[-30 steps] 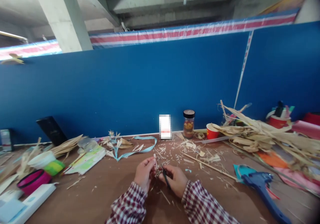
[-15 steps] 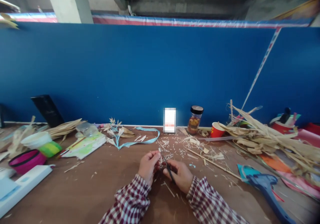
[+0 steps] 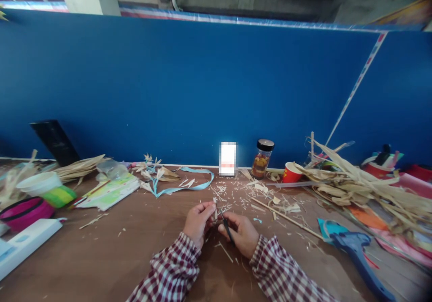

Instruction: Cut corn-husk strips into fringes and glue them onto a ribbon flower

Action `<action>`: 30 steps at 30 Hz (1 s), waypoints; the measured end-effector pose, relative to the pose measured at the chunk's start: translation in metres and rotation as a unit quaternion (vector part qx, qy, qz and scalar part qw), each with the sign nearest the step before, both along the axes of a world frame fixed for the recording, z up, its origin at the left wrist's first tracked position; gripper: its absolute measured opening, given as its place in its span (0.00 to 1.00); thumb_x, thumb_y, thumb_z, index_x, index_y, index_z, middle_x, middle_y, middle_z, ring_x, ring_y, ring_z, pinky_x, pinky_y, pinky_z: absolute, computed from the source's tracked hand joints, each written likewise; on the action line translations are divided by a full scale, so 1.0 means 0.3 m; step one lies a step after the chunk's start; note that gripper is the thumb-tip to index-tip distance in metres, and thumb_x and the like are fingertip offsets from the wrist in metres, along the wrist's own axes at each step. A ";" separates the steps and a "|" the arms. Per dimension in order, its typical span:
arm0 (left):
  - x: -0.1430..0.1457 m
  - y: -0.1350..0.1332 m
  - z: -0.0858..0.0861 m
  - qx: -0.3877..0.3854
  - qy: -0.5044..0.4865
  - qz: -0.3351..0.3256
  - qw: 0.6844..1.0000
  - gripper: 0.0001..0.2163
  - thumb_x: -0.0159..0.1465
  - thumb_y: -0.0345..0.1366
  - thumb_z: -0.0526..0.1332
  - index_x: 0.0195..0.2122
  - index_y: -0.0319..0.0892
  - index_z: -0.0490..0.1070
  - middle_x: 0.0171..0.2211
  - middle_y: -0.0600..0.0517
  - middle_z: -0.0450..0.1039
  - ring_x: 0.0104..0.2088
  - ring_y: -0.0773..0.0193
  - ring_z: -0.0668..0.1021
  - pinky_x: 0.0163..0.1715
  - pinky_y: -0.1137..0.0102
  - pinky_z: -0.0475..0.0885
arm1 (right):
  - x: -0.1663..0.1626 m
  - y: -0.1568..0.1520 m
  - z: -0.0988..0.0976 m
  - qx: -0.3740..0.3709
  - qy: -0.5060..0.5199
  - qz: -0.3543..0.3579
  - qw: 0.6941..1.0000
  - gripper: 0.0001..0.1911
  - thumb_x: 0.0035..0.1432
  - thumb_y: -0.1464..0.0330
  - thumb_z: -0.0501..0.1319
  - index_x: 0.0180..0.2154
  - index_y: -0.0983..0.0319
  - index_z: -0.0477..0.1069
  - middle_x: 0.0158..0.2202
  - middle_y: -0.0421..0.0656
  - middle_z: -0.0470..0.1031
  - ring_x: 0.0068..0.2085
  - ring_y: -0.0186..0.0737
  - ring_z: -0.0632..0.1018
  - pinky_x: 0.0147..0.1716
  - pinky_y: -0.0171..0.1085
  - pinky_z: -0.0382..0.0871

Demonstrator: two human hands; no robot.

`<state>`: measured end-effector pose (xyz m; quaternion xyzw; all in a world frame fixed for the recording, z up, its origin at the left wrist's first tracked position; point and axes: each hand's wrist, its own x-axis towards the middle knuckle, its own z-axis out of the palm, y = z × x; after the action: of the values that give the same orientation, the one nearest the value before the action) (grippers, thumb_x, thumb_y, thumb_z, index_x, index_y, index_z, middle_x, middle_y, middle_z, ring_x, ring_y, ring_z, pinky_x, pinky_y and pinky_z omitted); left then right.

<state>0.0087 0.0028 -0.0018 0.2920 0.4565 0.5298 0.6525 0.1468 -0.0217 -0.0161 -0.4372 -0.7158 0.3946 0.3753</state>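
Above the table my left hand [image 3: 198,224] is closed, its thumb and fingertips pinching a small pale strip of husk [image 3: 215,201] that pokes up from the grip. My right hand [image 3: 241,233] is closed around slim dark scissors [image 3: 228,230], whose tip points up and left toward the strip. The two hands are close together, fingertips almost meeting, and partly hide the strip's lower end. Many tiny pale clippings [image 3: 232,194] lie scattered on the brown tabletop [image 3: 135,257] just beyond them.
A light blue ribbon [image 3: 199,187] with husk flowers lies back left. Behind stand a lidded jar [image 3: 261,164] and a red paper cup [image 3: 291,173]. Dried husks [image 3: 354,176] and a blue glue gun [image 3: 359,248] occupy the right; a white power strip [image 3: 32,243] lies left. A blue partition [image 3: 202,77] rises behind.
The camera view has shifted slightly, so the scene sits a little higher and further left. Both hands keep the same grips, with the scissors tip still close to the strip.
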 end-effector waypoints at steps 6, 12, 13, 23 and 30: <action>0.001 -0.004 0.002 -0.007 0.006 0.004 1.000 0.14 0.42 0.37 0.66 0.28 0.35 0.70 0.11 0.60 0.62 0.13 0.77 0.63 0.13 0.81 0.57 | -0.002 -0.003 0.008 -0.002 0.002 0.002 1.000 0.11 0.55 0.65 0.55 0.39 0.60 0.69 0.22 0.36 0.65 0.23 0.30 0.65 0.21 0.28 0.58; 0.001 -0.003 -0.004 -0.015 0.008 0.001 1.000 0.10 0.46 0.35 0.64 0.28 0.36 0.70 0.12 0.59 0.63 0.14 0.76 0.64 0.13 0.81 0.59 | -0.002 -0.003 0.010 -0.009 0.004 0.004 1.000 0.10 0.55 0.66 0.55 0.39 0.60 0.70 0.22 0.35 0.64 0.22 0.29 0.65 0.21 0.28 0.57; 0.001 -0.003 -0.005 -0.016 0.007 0.001 1.000 0.09 0.47 0.34 0.64 0.28 0.36 0.70 0.13 0.59 0.63 0.14 0.76 0.64 0.13 0.81 0.59 | -0.002 -0.003 0.010 -0.009 0.004 0.002 1.000 0.10 0.54 0.66 0.55 0.38 0.60 0.70 0.21 0.35 0.64 0.22 0.29 0.64 0.21 0.28 0.57; -0.002 -0.007 -0.009 -0.016 -0.020 -0.012 1.000 0.06 0.49 0.32 0.63 0.27 0.36 0.70 0.14 0.58 0.64 0.14 0.77 0.64 0.13 0.83 0.59 | -0.005 -0.007 0.015 -0.012 0.025 0.004 1.000 0.11 0.55 0.66 0.54 0.38 0.61 0.70 0.23 0.36 0.66 0.23 0.30 0.64 0.22 0.28 0.57; -0.001 -0.002 -0.012 -0.013 -0.033 -0.017 0.999 0.06 0.49 0.32 0.64 0.27 0.36 0.70 0.14 0.58 0.64 0.14 0.77 0.64 0.13 0.83 0.60 | -0.009 -0.012 0.025 -0.010 0.023 0.000 1.000 0.11 0.55 0.64 0.53 0.36 0.62 0.70 0.25 0.38 0.68 0.25 0.32 0.66 0.24 0.29 0.59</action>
<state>0.0083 0.0022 -0.0055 0.2737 0.4365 0.5223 0.6795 0.1442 -0.0253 -0.0086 -0.4320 -0.7026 0.4120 0.3873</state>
